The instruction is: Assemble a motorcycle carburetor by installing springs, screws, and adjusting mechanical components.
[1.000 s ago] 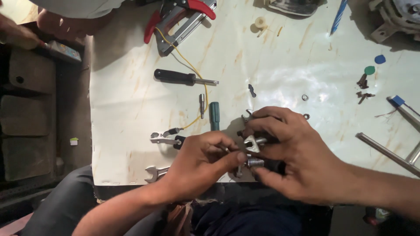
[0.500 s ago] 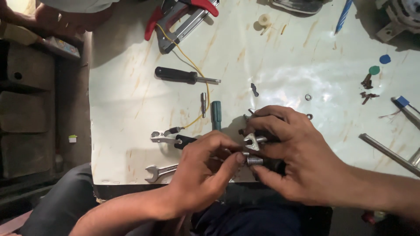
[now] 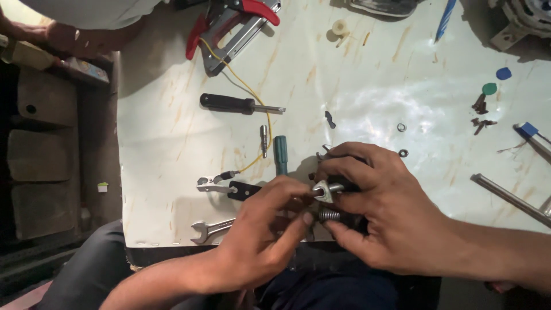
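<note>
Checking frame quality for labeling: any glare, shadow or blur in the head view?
Head view: soft glare patch on the white table above the hands; left edge and the area under the table lie in deep shadow; left hand and right hand shade the small metal part between them; the frame is sharp enough to make out the black-handled screwdriver.

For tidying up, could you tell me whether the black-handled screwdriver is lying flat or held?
Lying flat: the black-handled screwdriver rests on the table, away from both hands.
</note>
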